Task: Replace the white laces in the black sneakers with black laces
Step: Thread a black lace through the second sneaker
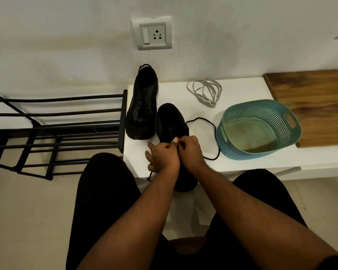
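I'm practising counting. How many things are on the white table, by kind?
Black sneakers: 2, one lying further back and one under the hands
Laces: 2, a white bundle and a black lace
Blue basket: 1
Total: 5

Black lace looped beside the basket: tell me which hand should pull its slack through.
Right. The black lace trails off on the right hand side, while the left hand seems to steady the near sneaker.
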The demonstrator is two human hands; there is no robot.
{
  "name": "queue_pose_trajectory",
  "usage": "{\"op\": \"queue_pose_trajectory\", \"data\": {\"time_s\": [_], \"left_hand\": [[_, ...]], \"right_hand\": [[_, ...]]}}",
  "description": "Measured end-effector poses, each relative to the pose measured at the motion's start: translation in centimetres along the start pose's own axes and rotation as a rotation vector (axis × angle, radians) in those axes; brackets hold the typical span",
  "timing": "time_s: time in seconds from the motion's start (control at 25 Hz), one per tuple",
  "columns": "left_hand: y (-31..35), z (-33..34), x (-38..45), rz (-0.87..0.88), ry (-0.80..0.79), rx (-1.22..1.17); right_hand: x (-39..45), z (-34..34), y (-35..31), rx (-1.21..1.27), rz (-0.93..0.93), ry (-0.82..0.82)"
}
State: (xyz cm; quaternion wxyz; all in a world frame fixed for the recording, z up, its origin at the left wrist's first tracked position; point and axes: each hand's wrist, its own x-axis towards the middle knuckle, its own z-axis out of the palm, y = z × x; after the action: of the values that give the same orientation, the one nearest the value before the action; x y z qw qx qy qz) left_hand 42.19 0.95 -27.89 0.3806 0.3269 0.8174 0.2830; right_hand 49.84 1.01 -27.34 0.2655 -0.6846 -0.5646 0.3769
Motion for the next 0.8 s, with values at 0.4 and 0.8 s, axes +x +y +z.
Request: {"op": "queue_pose_trajectory", "data": {"time_s": [0.4,0.8], "left_hand": [[0.6,0.5,-0.9,-0.116,0.089,-0.022],[-0.1,-0.2,-0.9,0.039,0.076,-0.044]], "right_hand": [[0.1,-1.6,0.3,-0.145,-0.085,-0.094],[0.3,-2.4,-0.2,-0.682,-0.341,-0.164]]}}
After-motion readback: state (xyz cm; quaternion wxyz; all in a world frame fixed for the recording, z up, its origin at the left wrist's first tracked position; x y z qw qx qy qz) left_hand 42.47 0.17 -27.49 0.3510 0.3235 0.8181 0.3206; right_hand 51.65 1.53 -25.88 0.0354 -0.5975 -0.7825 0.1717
